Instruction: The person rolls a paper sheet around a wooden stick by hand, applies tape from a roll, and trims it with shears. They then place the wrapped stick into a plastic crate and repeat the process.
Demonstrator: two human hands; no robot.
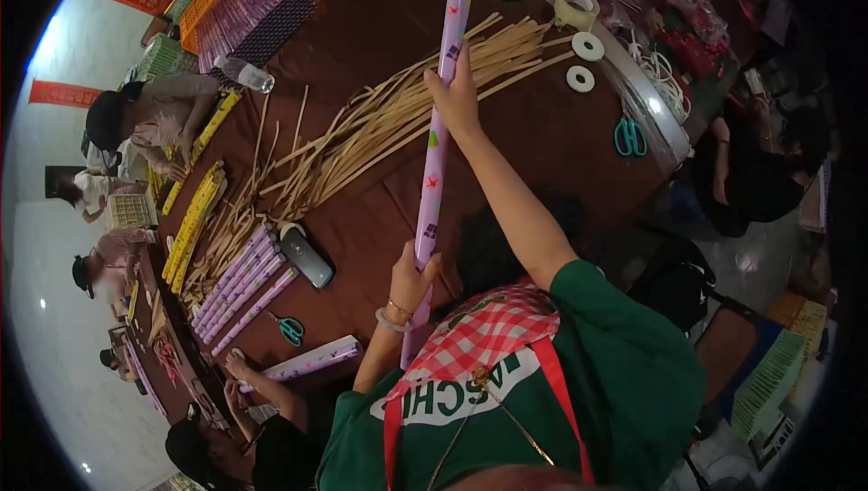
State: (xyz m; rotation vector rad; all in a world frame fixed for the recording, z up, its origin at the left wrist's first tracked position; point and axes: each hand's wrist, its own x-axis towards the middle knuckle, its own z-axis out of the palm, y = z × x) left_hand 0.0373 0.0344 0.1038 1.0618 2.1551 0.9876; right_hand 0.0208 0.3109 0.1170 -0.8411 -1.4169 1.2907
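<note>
A long purple roll with a printed pattern (pixel 435 161) stands out lengthwise in front of me, over the brown table. Near its far end my right hand (pixel 455 98) grips it, thumb and fingers round the roll. Lower down, close to my apron, my left hand (pixel 410 281) is wrapped round the same roll and wears a bracelet. Behind the roll lies a spread bundle of thin tan strips (pixel 362 134). The bottom of the roll reaches the red checked apron (pixel 493 319).
Teal scissors (pixel 630 136) and white rings (pixel 580 79) lie to the right, near a tape roll (pixel 576 9). Leftward are a phone (pixel 306 257), purple rolls (pixel 237 283), yellow rolls (pixel 193 224), a bottle (pixel 244 74) and more scissors (pixel 290 329). Co-workers sit along the left side.
</note>
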